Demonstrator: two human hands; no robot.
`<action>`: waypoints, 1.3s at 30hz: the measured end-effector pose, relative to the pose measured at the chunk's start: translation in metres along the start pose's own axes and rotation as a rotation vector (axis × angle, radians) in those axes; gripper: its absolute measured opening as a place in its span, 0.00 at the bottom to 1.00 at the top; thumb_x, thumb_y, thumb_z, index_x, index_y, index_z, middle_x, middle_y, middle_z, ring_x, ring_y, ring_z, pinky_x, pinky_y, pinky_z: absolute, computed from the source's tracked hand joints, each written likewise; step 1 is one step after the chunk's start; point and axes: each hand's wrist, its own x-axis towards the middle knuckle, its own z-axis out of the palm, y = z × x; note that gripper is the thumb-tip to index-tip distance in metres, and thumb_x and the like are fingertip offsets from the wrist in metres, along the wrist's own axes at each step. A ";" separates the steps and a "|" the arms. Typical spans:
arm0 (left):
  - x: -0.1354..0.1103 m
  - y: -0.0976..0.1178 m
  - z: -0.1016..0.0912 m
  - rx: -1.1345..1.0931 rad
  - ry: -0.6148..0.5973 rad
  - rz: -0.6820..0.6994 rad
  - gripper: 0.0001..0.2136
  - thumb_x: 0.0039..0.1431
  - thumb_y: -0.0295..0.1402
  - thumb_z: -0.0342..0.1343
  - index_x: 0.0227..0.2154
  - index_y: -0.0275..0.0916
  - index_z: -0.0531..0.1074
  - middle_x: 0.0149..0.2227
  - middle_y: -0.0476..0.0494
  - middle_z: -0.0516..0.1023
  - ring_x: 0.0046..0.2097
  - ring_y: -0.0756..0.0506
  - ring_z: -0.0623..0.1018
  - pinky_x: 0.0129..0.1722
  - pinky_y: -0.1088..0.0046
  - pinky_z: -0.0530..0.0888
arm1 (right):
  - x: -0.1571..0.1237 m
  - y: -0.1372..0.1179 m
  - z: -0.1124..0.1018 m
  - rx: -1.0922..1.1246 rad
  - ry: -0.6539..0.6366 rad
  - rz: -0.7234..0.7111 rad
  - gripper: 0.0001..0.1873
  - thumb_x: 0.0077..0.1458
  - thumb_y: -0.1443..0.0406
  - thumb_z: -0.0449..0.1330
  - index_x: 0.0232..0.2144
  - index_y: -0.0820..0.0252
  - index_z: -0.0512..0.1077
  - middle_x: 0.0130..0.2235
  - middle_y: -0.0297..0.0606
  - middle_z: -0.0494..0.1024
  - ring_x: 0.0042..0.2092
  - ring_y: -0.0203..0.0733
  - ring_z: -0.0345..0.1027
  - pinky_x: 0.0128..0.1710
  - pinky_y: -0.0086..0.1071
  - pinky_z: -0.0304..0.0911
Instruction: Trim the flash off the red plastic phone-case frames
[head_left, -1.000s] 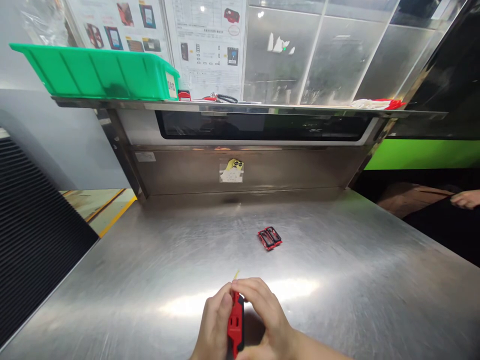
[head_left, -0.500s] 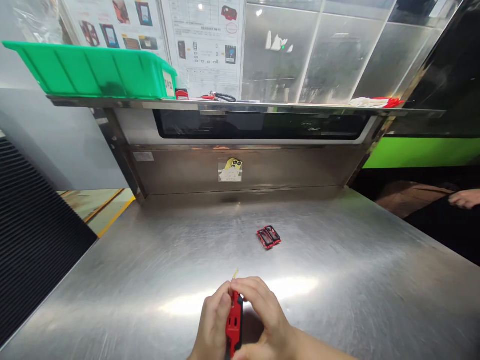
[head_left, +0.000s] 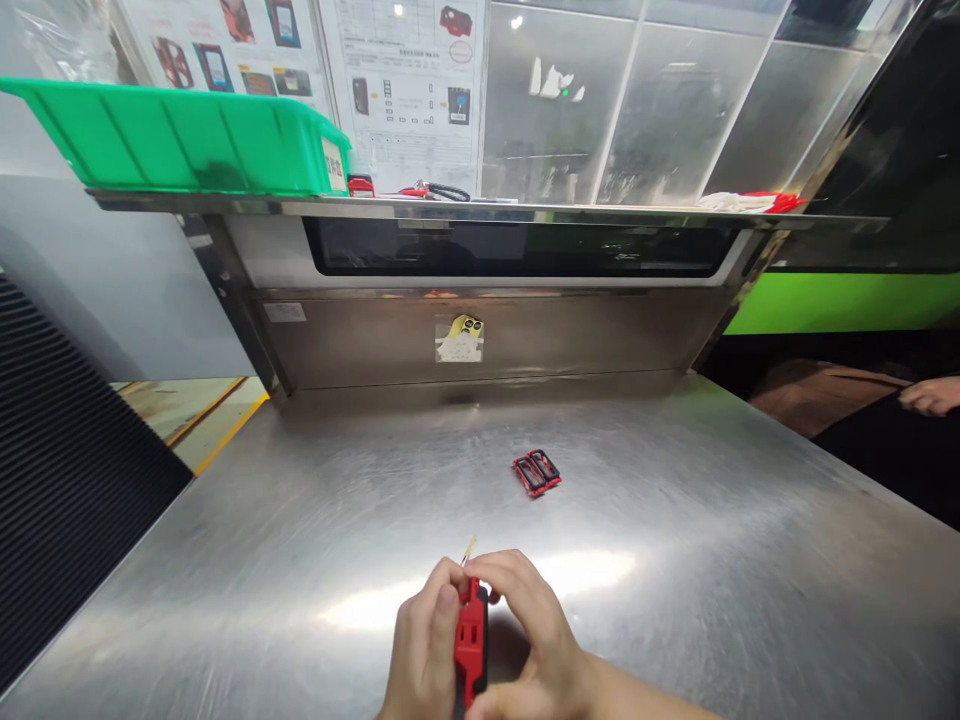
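Note:
Low on the steel worktable, my left hand and my right hand grip a red and black plastic part upright between them. A thin yellow tip sticks up from between my fingers, and its lower end is hidden by them. Farther forward on the steel lies a flat red and black plastic frame with two dark openings, out of reach of both hands' fingers and touching neither.
A green plastic tray sits on a steel shelf at the back, with small red items and white-and-red cloth. A black ribbed mat lies beyond the left edge. A co-worker's hand rests at the far right.
My hands and the red part sit slightly higher and the yellow tip shows more clearly. The whole scene has drifted slightly in view as my head moved; the frame on the table has not shifted.

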 end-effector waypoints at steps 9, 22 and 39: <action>-0.003 -0.026 -0.008 0.306 0.051 0.498 0.17 0.64 0.44 0.39 0.51 0.45 0.62 0.28 0.48 0.73 0.25 0.49 0.72 0.23 0.76 0.68 | 0.002 -0.005 0.001 0.363 0.044 0.344 0.38 0.42 0.39 0.60 0.45 0.60 0.66 0.35 0.42 0.76 0.33 0.43 0.71 0.30 0.31 0.67; 0.004 -0.017 -0.012 0.484 0.052 0.544 0.09 0.65 0.37 0.44 0.38 0.42 0.68 0.23 0.52 0.75 0.22 0.51 0.75 0.21 0.79 0.67 | 0.000 -0.009 0.000 0.394 -0.027 0.550 0.40 0.48 0.35 0.45 0.39 0.64 0.69 0.25 0.35 0.65 0.26 0.38 0.58 0.26 0.30 0.57; 0.005 -0.018 -0.009 0.676 0.073 0.800 0.09 0.64 0.30 0.44 0.36 0.38 0.70 0.18 0.51 0.71 0.17 0.51 0.70 0.18 0.76 0.63 | -0.003 -0.012 0.000 0.280 -0.034 0.558 0.42 0.55 0.37 0.32 0.28 0.64 0.70 0.18 0.33 0.63 0.20 0.36 0.58 0.20 0.27 0.54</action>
